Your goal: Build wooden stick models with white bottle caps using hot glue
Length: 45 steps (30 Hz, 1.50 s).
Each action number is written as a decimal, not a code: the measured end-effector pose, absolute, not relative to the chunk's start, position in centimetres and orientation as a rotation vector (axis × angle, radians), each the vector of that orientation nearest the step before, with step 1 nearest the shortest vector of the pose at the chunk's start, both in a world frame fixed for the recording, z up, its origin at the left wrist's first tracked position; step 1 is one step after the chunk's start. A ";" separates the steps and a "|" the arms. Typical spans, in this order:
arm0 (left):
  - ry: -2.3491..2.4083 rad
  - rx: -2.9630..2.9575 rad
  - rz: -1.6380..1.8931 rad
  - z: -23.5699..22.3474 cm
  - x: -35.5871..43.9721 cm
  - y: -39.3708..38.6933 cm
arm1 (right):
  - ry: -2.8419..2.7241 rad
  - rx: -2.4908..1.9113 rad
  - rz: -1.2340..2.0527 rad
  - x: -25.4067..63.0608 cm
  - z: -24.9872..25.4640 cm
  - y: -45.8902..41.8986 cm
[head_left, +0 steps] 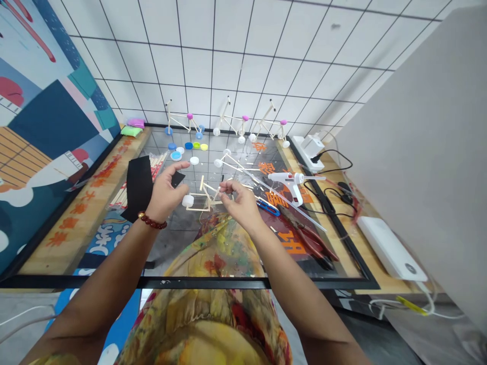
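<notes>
A small frame of pale wooden sticks stands on the glass tabletop between my hands, with a white bottle cap at its left end. My left hand hovers by that cap, thumb and forefinger spread apart, holding nothing. At the frame's right side, the fingertips of my right hand are pinched together near a stick end; what lies between them is too small to make out. Beyond the hands rests another stick piece with white caps.
A white glue gun, a blue cutter and red-handled pliers lie to the right. Three stick models stand along the back. Loose caps, black sheets and bundled sticks are left. A power strip is far right.
</notes>
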<state>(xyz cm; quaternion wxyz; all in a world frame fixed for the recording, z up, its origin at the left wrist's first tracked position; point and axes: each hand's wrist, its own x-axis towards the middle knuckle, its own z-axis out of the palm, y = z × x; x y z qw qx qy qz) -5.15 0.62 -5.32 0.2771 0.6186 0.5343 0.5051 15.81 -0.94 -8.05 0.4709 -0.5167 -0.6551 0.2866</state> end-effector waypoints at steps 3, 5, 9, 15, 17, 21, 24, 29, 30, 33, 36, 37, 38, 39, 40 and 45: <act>1.363 1.759 1.219 -5.3 -5.1 0.4 | -1.577 -1.268 0.776 15.9 -8.1 -0.7; 1.359 1.830 1.109 -5.2 -5.0 0.3 | -1.569 -1.257 0.815 15.8 -8.1 -0.7; 1.343 1.965 1.020 -5.2 -4.6 0.1 | -1.572 -1.236 0.900 15.7 -8.1 -0.5; 1.414 1.966 0.988 -6.3 -3.7 0.2 | -1.663 -1.312 0.851 15.4 -8.6 -0.2; 1.409 1.966 0.991 -6.5 -3.5 0.1 | -1.690 -1.346 0.832 15.3 -8.6 -0.1; 1.429 1.963 0.968 -6.4 -3.2 -0.2 | -1.744 -1.399 0.835 15.2 -8.6 -0.2; 1.457 1.956 0.933 -6.1 -3.0 -0.3 | -1.750 -1.413 0.824 15.0 -8.5 -0.4; 1.484 1.932 0.909 -5.9 -2.8 -0.3 | -1.703 -1.375 0.804 14.6 -8.5 -0.5; 1.488 1.931 0.912 -5.9 -2.8 -0.4 | -1.693 -1.364 0.808 14.6 -8.6 -0.5; 1.490 1.932 0.931 -5.9 -2.7 -0.4 | -1.661 -1.339 0.832 14.5 -8.6 -0.6; 1.489 1.920 0.943 -6.0 -2.7 -0.3 | -1.627 -1.314 0.820 14.5 -8.6 -0.7; 1.489 1.918 0.945 -6.0 -2.8 -0.3 | -1.618 -1.306 0.808 14.4 -8.6 -0.8; 1.489 1.918 0.948 -6.0 -2.8 -0.3 | -1.609 -1.300 0.798 14.4 -8.5 -0.8; 1.493 1.917 0.953 -6.1 -2.8 -0.3 | -1.600 -1.296 0.790 14.4 -8.5 -0.8; 1.499 1.916 0.956 -6.1 -2.8 -0.3 | -1.591 -1.293 0.786 14.4 -8.5 -0.8; 1.531 1.924 0.966 -6.0 -2.8 -0.3 | -1.521 -1.206 0.805 14.2 -8.4 -1.0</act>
